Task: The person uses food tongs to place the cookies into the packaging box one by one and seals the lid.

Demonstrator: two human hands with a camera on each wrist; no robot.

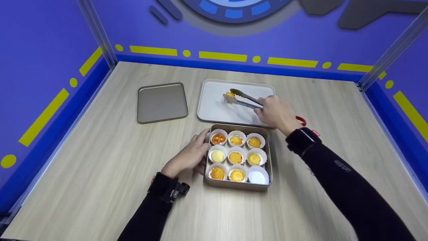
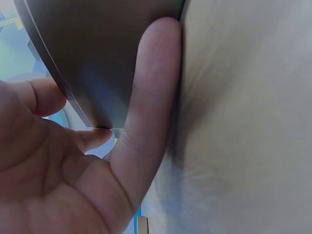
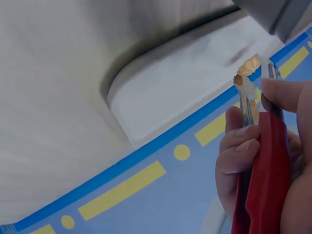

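Observation:
My right hand grips red-handled tongs. Between the tong tips is a small golden cookie, held above the white tray. Closer to me stands a square metal tin with several white paper cups in rows, most bearing a yellow or orange cookie. In the near right corner one paper cup shows only its white inside. My left hand rests against the tin's left wall; in the left wrist view one finger lies straight along the wall and other fingertips touch its edge.
A flat square brown-grey lid or tray lies left of the white tray. Blue panels with yellow marks enclose the wooden table at the back and sides.

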